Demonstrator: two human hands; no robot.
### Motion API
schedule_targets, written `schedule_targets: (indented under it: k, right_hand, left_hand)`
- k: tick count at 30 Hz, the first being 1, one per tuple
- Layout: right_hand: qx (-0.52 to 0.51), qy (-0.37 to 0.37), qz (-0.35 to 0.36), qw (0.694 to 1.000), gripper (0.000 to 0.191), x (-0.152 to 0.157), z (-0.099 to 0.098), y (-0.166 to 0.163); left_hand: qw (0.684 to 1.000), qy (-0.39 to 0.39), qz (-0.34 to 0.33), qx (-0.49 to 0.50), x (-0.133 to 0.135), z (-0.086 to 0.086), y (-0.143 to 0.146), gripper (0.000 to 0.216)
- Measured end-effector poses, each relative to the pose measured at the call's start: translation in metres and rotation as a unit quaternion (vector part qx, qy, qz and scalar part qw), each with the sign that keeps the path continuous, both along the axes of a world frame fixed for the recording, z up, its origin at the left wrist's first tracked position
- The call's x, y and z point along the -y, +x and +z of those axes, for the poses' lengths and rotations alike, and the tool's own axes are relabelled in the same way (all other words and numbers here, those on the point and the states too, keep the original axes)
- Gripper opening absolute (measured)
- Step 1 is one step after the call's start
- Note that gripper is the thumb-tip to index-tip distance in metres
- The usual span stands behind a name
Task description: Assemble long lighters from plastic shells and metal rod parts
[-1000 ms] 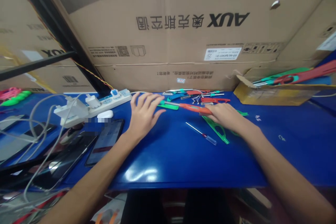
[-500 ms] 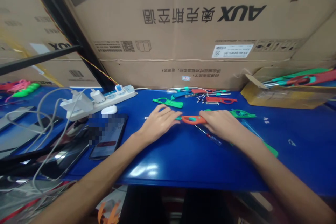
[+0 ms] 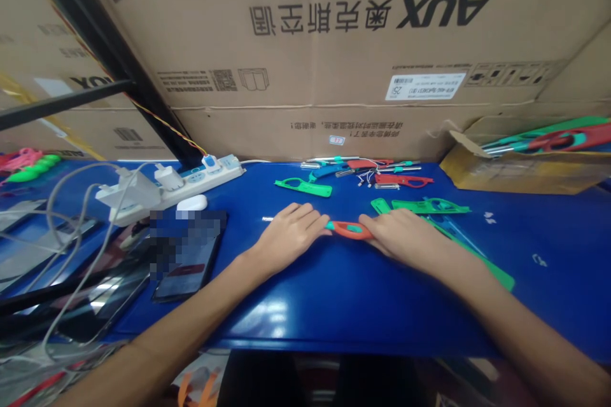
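My left hand (image 3: 292, 232) is closed around the metal barrel end of an orange stick lighter (image 3: 347, 229), whose silver tip pokes out past the fingers on the left. My right hand (image 3: 400, 233) grips the far end of the lighter's handle, which is mostly hidden in the fist. Between the hands show the orange trigger loop and some teal plastic. The lighter lies roughly level, just above the blue table (image 3: 305, 305). Beyond my hands are a green handle shell (image 3: 305, 187), a red handle shell (image 3: 405, 180) and green shell parts (image 3: 432, 206).
Metal barrels and small wired parts (image 3: 367, 166) lie along the back by a large cardboard box (image 3: 305, 89). An open carton (image 3: 520, 168) with several lighters stands at back right. On the left are a power strip (image 3: 191, 184), white cables, an earbud case (image 3: 191, 203) and phones (image 3: 188, 267).
Both hands have come slightly nearer to me with the lighter, and its loop has turned a little. The thin red-and-clear rod seen below the lighter no longer shows. The view has shifted slightly.
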State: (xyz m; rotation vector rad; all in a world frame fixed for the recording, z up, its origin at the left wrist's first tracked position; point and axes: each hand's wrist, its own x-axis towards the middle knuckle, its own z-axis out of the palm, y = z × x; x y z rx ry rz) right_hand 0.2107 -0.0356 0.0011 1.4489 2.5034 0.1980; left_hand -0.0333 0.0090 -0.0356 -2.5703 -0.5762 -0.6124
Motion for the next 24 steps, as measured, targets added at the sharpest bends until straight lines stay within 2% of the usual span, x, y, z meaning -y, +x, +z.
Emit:
schedule_targets:
  k: [8, 12, 16, 20, 22, 24]
  right_hand:
    - [-0.006, 0.02, -0.006, 1.0, 0.012, 0.0, 0.002, -0.003]
    - [-0.105, 0.046, -0.015, 0.993, 0.018, 0.0, 0.009, 0.004]
    - [-0.256, 0.098, 0.008, 0.962, 0.02, -0.006, 0.012, 0.027]
    - [-0.309, 0.073, 0.006, 0.948, 0.029, -0.02, 0.009, 0.055]
    - [-0.33, 0.069, -0.024, 0.941, 0.033, -0.026, 0.012, 0.075]
    - [-0.352, 0.087, -0.105, 0.926, 0.035, -0.026, 0.018, 0.101]
  left_hand:
    - [0.999, -0.021, 0.01, 0.035, -0.001, -0.004, 0.007, 0.024]
    - [0.998, -0.041, 0.042, 0.026, -0.014, -0.005, 0.003, 0.026]
    - [0.991, -0.08, 0.1, 0.032, -0.026, -0.008, -0.013, 0.033]
    - [0.982, -0.154, 0.104, 0.03, -0.028, -0.009, -0.017, 0.034]
    - [0.977, -0.183, 0.106, 0.009, -0.026, -0.009, -0.016, 0.035]
    - [0.975, -0.189, 0.111, -0.015, -0.024, -0.009, -0.015, 0.037]
